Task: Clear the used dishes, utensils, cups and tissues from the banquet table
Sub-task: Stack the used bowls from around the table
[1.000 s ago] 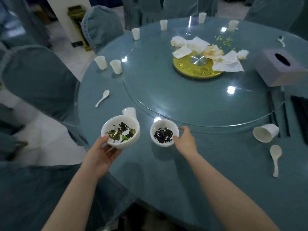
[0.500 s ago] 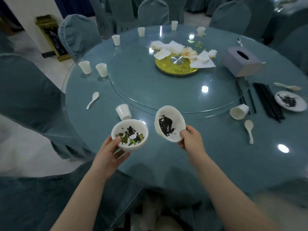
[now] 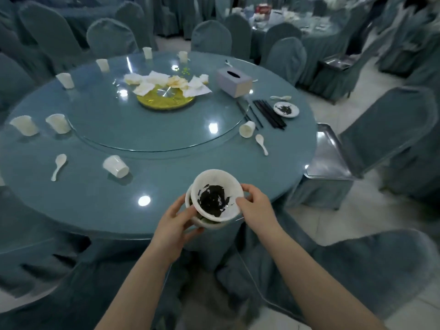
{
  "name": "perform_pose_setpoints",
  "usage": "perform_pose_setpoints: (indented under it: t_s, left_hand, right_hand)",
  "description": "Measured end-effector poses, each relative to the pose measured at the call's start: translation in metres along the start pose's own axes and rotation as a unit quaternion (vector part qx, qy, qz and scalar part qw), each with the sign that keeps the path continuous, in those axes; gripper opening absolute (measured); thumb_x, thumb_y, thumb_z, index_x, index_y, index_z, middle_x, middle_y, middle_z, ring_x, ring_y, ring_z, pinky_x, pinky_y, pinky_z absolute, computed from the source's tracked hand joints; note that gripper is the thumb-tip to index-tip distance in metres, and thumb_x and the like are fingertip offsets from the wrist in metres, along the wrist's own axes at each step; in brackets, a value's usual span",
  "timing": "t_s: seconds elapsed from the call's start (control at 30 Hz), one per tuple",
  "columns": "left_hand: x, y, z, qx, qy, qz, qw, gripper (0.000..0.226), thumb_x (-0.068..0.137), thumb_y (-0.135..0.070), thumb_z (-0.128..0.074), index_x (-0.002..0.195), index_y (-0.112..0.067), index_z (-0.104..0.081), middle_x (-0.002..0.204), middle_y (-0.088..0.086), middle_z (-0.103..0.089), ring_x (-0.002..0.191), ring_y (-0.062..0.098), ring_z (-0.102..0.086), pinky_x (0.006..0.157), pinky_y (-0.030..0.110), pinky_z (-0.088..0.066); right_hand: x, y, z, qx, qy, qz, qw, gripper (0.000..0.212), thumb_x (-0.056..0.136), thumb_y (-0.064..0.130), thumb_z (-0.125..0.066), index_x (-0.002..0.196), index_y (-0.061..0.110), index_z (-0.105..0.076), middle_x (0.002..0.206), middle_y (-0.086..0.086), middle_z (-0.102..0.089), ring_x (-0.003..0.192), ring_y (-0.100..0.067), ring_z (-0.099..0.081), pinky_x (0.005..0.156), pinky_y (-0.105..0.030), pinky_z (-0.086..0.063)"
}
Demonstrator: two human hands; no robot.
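Together, both hands are holding white bowls over the table's [image 3: 95,206] near edge — right hand [image 3: 256,207] pinching the top bowl [image 3: 217,196], left hand [image 3: 173,225] gripping the lower bowl [image 3: 207,223].

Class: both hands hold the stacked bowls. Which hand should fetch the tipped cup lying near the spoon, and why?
Left hand: that tipped cup lies on its side of the stacked bowls; the right hand can probably hold them.

No readable text.
Nothing on the bowls, cups, tissue box [image 3: 234,82] or bench [image 3: 71,198] carries legible lettering.
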State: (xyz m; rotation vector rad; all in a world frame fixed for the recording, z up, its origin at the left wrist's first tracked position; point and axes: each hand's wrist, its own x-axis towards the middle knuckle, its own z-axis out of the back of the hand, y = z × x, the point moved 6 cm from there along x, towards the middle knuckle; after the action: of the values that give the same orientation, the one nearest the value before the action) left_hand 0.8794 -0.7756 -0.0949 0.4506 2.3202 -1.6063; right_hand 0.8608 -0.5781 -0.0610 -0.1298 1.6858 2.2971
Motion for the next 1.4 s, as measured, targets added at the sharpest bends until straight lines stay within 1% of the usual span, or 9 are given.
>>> perform_pose_setpoints:
  t_s: [0.1, 0.2, 0.3, 0.43, 0.57, 0.67, 0.8, 1.07, 1.4]
  left_hand:
    - [-0.005, 0.002, -0.033, 0.021, 0.043, -0.006, 0.999, 0.037, 0.090, -0.022, -0.063, 0.126, -0.030, -0.060, 0.108, 0.003, -0.072, 0.097, 0.021, -0.070, 0.070, 0.032, -0.055]
    - [-0.008, 0.009, -0.078, 0.040, 0.100, -0.007, 0.994, 0.034, 0.088, -0.027, -0.064, 0.121, -0.035, -0.063, 0.108, -0.001, -0.072, 0.093, 0.017, -0.071, 0.069, 0.029, -0.055]
    - [-0.010, 0.026, -0.149, 0.059, 0.163, 0.008, 0.985, 0.039, 0.079, -0.041, -0.067, 0.117, -0.041, -0.064, 0.112, -0.004, -0.071, 0.097, 0.017, -0.070, 0.072, 0.030, -0.056]
    - [-0.016, 0.064, -0.263, 0.064, 0.219, 0.049, 0.972, 0.043, 0.081, -0.052, -0.061, 0.116, -0.028, -0.067, 0.118, 0.003, -0.069, 0.104, 0.020, -0.067, 0.078, 0.037, -0.058]
    - [-0.026, 0.111, -0.373, 0.078, 0.240, 0.056, 0.966, 0.041, 0.089, -0.045, -0.057, 0.121, -0.020, -0.064, 0.118, 0.009, -0.068, 0.107, 0.026, -0.066, 0.088, 0.046, -0.056]
    - [-0.031, 0.140, -0.447, 0.062, 0.240, 0.063, 0.967, 0.031, 0.096, -0.036, -0.050, 0.116, -0.019, -0.066, 0.107, 0.009, -0.072, 0.094, 0.021, -0.071, 0.073, 0.036, -0.058]
    - [-0.032, 0.158, -0.518, 0.051, 0.222, 0.043, 0.973, 0.029, 0.096, -0.034, -0.052, 0.120, -0.024, -0.064, 0.112, 0.006, -0.071, 0.103, 0.022, -0.068, 0.082, 0.042, -0.057]
    - [0.046, 0.169, -0.583, 0.028, 0.108, 0.045, 0.993, 0.023, 0.093, -0.025, -0.059, 0.113, -0.018, -0.067, 0.100, 0.006, -0.074, 0.094, 0.023, -0.070, 0.074, 0.038, -0.059]
    - [0.179, 0.151, -0.673, 0.018, 0.014, 0.048, 0.999, 0.019, 0.094, -0.015, -0.054, 0.105, -0.010, -0.068, 0.093, 0.008, -0.073, 0.075, 0.013, -0.070, 0.062, 0.026, -0.057]
  right_hand:
    - [-0.011, -0.015, 0.025, 0.058, 0.023, -0.046, 0.997, 0.035, 0.085, 0.018, -0.051, 0.114, 0.034, -0.059, 0.090, 0.004, -0.066, 0.075, -0.013, -0.063, 0.055, -0.026, -0.053]
    - [-0.023, -0.031, 0.055, 0.168, 0.052, -0.103, 0.979, 0.018, 0.088, 0.020, -0.057, 0.101, 0.030, -0.064, 0.088, 0.002, -0.071, 0.075, -0.017, -0.067, 0.056, -0.030, -0.055]
    - [-0.034, -0.050, 0.122, 0.191, 0.005, -0.113, 0.975, 0.006, 0.090, 0.017, -0.059, 0.091, 0.019, -0.065, 0.076, 0.000, -0.072, 0.065, -0.015, -0.067, 0.055, -0.031, -0.056]
    - [-0.048, -0.079, 0.238, 0.209, -0.069, -0.112, 0.969, 0.007, 0.090, 0.009, -0.058, 0.089, 0.010, -0.064, 0.083, -0.012, -0.070, 0.067, -0.019, -0.068, 0.055, -0.030, -0.056]
    - [-0.064, -0.114, 0.358, 0.263, -0.095, -0.112, 0.953, 0.010, 0.092, 0.010, -0.057, 0.094, 0.004, -0.064, 0.076, -0.011, -0.074, 0.069, -0.024, -0.072, 0.058, -0.033, -0.058]
    - [-0.069, -0.135, 0.444, 0.292, -0.108, -0.116, 0.943, 0.014, 0.093, 0.012, -0.057, 0.096, 0.000, -0.064, 0.074, -0.011, -0.074, 0.067, -0.028, -0.072, 0.056, -0.033, -0.058]
    - [-0.055, -0.151, 0.520, 0.290, -0.102, -0.124, 0.943, 0.015, 0.090, 0.015, -0.059, 0.097, 0.002, -0.064, 0.071, -0.008, -0.073, 0.064, -0.025, -0.072, 0.055, -0.032, -0.057]
    - [0.049, -0.164, 0.587, 0.263, -0.052, -0.153, 0.951, 0.013, 0.088, 0.017, -0.063, 0.097, 0.007, -0.064, 0.066, -0.003, -0.072, 0.065, -0.019, -0.069, 0.054, -0.030, -0.054]
    - [0.214, -0.139, 0.665, 0.216, -0.010, -0.167, 0.962, 0.014, 0.088, 0.018, -0.063, 0.095, 0.006, -0.063, 0.085, -0.010, -0.067, 0.083, -0.026, -0.064, 0.065, -0.038, -0.054]
